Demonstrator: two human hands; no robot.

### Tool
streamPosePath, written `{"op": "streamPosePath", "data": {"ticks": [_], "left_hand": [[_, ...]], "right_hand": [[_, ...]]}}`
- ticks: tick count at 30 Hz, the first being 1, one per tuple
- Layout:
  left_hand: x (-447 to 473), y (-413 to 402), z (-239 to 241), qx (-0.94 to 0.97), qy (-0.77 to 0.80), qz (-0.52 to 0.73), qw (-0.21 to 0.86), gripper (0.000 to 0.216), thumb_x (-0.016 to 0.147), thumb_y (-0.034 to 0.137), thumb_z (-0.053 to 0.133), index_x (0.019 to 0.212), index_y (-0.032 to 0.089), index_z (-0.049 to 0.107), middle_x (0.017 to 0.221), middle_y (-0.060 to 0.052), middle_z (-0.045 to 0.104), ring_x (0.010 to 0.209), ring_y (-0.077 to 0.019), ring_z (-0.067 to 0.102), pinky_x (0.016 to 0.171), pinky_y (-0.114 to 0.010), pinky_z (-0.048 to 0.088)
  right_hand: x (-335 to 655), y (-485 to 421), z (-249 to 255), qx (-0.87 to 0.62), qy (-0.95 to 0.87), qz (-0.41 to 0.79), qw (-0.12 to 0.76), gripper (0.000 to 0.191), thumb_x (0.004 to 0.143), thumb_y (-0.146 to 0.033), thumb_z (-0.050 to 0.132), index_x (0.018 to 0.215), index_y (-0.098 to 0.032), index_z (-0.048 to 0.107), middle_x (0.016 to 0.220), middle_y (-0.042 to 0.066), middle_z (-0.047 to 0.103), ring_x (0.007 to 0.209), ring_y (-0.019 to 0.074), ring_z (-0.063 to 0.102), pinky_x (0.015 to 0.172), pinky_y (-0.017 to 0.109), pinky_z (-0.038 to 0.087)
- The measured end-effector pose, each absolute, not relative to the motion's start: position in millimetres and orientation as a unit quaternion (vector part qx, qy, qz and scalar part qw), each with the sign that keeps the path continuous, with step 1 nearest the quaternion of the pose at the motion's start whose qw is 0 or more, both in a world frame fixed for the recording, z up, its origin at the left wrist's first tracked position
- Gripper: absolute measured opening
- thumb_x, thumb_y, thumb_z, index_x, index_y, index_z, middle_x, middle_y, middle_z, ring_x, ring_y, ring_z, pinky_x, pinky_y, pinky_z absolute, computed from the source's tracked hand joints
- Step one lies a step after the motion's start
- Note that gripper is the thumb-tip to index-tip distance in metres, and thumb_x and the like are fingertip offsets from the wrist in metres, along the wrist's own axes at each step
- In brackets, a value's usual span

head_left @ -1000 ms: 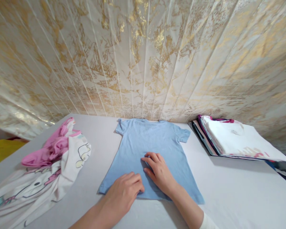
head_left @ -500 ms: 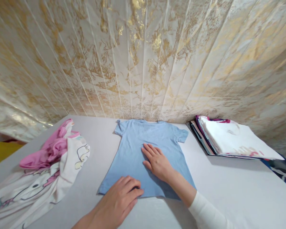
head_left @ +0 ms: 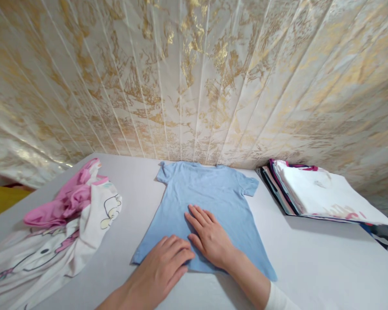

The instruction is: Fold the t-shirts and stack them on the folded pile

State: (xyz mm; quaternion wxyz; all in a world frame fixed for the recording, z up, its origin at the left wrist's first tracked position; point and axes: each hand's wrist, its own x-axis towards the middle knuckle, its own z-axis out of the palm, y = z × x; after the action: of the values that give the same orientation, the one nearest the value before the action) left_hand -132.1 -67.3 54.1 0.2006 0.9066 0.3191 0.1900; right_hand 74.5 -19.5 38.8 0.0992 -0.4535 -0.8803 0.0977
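A light blue T-shirt (head_left: pixel 210 193) lies spread out on the white table, its neck toward the curtain and its hem toward me. My right hand (head_left: pixel 210 237) rests flat on the lower middle of the shirt, fingers stretched out and pointing away from me. Just left of it, my left hand (head_left: pixel 164 262) lies over the hem with its fingers slightly bent and touching the cloth. Nothing shows gripped in either hand. The part of the hem under my hands is hidden.
On the left sits a crumpled white and pink printed garment (head_left: pixel 97 219). A stack of folded clothes (head_left: pixel 330 193), white on top, stands at the right. Yellow cloth (head_left: pixel 3 200) shows beyond the table's left edge. A gold-patterned curtain (head_left: pixel 194 86) hangs behind the table (head_left: pixel 326 262).
My right hand has slid down the shirt toward the hem and slightly left, nearer my left hand. My left hand stays at the hem. The view has shifted a little.
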Motion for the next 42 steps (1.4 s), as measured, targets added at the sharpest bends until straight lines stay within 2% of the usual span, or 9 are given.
{"op": "streamPosePath", "data": {"ticks": [4, 9, 19, 23, 31, 37, 42], "left_hand": [[-125.8, -66.9, 47.5, 0.908, 0.293, 0.217, 0.205, 0.019, 0.096, 0.007, 0.04, 0.092, 0.019, 0.053, 0.095, -0.003, 0.062, 0.086, -0.0174, 0.054, 0.08, -0.03, 0.042], [-120.5, -64.2, 35.7, 0.905, 0.307, 0.231, 0.182, 0.022, 0.089, -0.002, 0.045, 0.083, 0.018, 0.051, 0.083, -0.001, 0.058, 0.077, -0.0168, 0.051, 0.071, -0.028, 0.04], [-118.7, -71.8, 44.2, 0.894, 0.344, 0.207, 0.198, 0.024, 0.087, 0.002, 0.054, 0.1, 0.023, 0.057, 0.095, -0.002, 0.057, 0.089, -0.0199, 0.054, 0.08, -0.032, 0.042], [-115.7, -73.0, 42.0, 0.89, 0.358, 0.209, 0.191, 0.025, 0.084, 0.004, 0.06, 0.1, 0.023, 0.056, 0.097, -0.001, 0.058, 0.091, -0.0212, 0.054, 0.08, -0.034, 0.043], [-107.3, -69.2, 36.7, 0.889, 0.375, 0.225, 0.134, 0.022, 0.085, 0.003, 0.058, 0.097, 0.022, 0.055, 0.093, -0.001, 0.059, 0.086, -0.0212, 0.056, 0.075, -0.034, 0.044], [-104.6, -69.0, 36.5, 0.889, 0.358, 0.251, 0.137, 0.02, 0.085, 0.002, 0.059, 0.091, 0.021, 0.055, 0.091, 0.0, 0.058, 0.084, -0.019, 0.056, 0.074, -0.031, 0.044], [-102.7, -69.3, 36.2, 0.888, 0.344, 0.264, 0.154, 0.022, 0.086, 0.001, 0.059, 0.096, 0.021, 0.055, 0.093, 0.0, 0.057, 0.087, -0.0186, 0.054, 0.077, -0.03, 0.043]], "right_hand": [[70.9, -23.3, 37.7, -0.464, -0.874, 0.106, 0.093, 0.054, 0.098, -0.035, 0.044, 0.148, -0.019, 0.035, 0.159, 0.008, 0.023, 0.145, 0.0244, 0.023, 0.116, 0.046, 0.025], [70.5, -22.2, 35.7, -0.464, -0.875, 0.102, 0.092, 0.054, 0.098, -0.035, 0.043, 0.149, -0.02, 0.034, 0.159, 0.008, 0.021, 0.146, 0.0237, 0.021, 0.117, 0.045, 0.024], [73.7, -26.1, 37.7, -0.456, -0.879, 0.105, 0.094, 0.053, 0.098, -0.034, 0.044, 0.148, -0.018, 0.036, 0.158, 0.009, 0.024, 0.146, 0.0219, 0.022, 0.117, 0.043, 0.023], [75.1, -25.5, 40.5, -0.452, -0.879, 0.118, 0.097, 0.053, 0.097, -0.034, 0.045, 0.147, -0.019, 0.036, 0.158, 0.01, 0.026, 0.146, 0.0217, 0.021, 0.116, 0.044, 0.025], [76.8, -24.6, 36.8, -0.445, -0.881, 0.116, 0.113, 0.053, 0.096, -0.031, 0.046, 0.146, -0.017, 0.038, 0.158, 0.01, 0.026, 0.146, 0.0226, 0.022, 0.116, 0.044, 0.025], [79.4, -23.1, 29.4, -0.436, -0.885, 0.107, 0.128, 0.053, 0.097, -0.032, 0.046, 0.147, -0.019, 0.037, 0.158, 0.009, 0.026, 0.145, 0.0217, 0.022, 0.116, 0.043, 0.026], [79.4, -23.3, 31.3, -0.438, -0.884, 0.11, 0.124, 0.051, 0.098, -0.034, 0.043, 0.146, -0.018, 0.038, 0.158, 0.009, 0.026, 0.146, 0.0212, 0.021, 0.117, 0.042, 0.025]]}}
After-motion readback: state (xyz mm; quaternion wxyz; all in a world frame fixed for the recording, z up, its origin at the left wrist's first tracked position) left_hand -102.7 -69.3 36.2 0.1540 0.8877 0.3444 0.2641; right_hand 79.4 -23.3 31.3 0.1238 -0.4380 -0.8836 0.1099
